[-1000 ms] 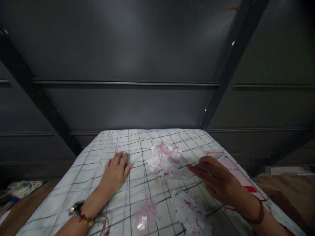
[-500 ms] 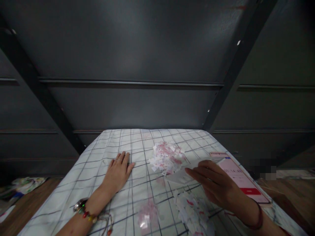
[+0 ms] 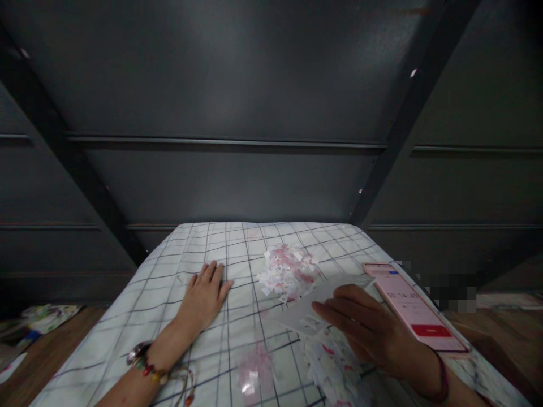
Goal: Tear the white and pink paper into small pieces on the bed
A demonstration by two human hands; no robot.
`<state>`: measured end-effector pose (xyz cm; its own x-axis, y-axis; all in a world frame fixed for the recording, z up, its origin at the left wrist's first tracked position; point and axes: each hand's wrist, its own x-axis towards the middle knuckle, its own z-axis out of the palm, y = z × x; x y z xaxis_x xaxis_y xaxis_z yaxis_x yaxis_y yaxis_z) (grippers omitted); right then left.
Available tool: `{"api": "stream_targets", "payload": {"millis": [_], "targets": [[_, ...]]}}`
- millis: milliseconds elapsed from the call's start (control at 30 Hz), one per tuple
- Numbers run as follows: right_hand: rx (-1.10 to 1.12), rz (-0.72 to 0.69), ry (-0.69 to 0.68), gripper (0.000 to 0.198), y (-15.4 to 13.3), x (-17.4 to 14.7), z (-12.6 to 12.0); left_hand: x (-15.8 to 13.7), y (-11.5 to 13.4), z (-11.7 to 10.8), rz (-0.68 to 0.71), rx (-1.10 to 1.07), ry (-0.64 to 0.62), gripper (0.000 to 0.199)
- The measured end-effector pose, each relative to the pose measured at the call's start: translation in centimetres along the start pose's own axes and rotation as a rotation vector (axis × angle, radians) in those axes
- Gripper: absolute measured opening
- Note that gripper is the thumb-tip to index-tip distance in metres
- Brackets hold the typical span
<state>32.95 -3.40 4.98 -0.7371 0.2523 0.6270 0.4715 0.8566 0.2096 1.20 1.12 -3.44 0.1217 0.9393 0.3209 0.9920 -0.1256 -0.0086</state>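
My left hand (image 3: 205,294) lies flat on the checked tablecloth (image 3: 165,282), fingers stretched out and holding nothing. My right hand (image 3: 369,325) grips a thin whitish sheet (image 3: 311,311), partly see-through and perhaps plastic. The fingers lie over its right side, and the thumb is hidden. Just beyond the sheet is a heap of small white and pink paper scraps (image 3: 288,270). A second pile of white scraps (image 3: 333,367) with red marks sits under and in front of the sheet and hand. A clear packet with pink contents (image 3: 255,370) rests between my arms.
A phone (image 3: 418,308) with a running timer on its screen lies along the table's right edge, beside my right hand. Dark metal panels (image 3: 229,186) stand behind the table. Printed papers or bags (image 3: 48,317) are on the floor at left.
My right hand has shifted slightly left and toward me, carrying the sheet, which now tilts more over the near pile. More of the phone shows. My left hand stays still.
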Motion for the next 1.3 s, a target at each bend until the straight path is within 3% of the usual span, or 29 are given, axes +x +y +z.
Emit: {"api": "stream_targets", "payload": {"millis": [100, 300, 500, 767, 967, 1167, 1300], "targets": [[0.034, -0.029, 0.017, 0.034, -0.3, 0.1, -0.2, 0.0, 0.0, 0.1, 0.006, -0.013, 0.007, 0.044], [-0.043, 0.064, 0.073, 0.041, -0.1, -0.1, -0.4, 0.0, -0.1, 0.2, -0.005, -0.033, -0.004, 0.044], [0.063, -0.016, 0.021, 0.032, -0.9, 0.2, -0.9, 0.0, -0.1, 0.1, 0.002, -0.009, -0.017, 0.045], [-0.166, 0.055, 0.013, 0.034, -0.9, 0.4, 0.5, 0.1, 0.2, -0.4, -0.006, 0.01, -0.052, 0.048], [-0.093, -0.035, 0.007, 0.031, -1.1, 0.3, 0.4, 0.1, 0.2, -0.5, -0.006, 0.04, -0.069, 0.048], [-0.221, 0.038, 0.047, 0.036, -0.9, 0.4, 0.8, 0.1, 0.2, -0.4, -0.013, 0.066, -0.073, 0.048], [-0.15, 0.001, 0.035, 0.033, -1.2, 0.7, 0.6, 0.2, 0.2, -0.3, -0.017, 0.061, -0.077, 0.047]]}}
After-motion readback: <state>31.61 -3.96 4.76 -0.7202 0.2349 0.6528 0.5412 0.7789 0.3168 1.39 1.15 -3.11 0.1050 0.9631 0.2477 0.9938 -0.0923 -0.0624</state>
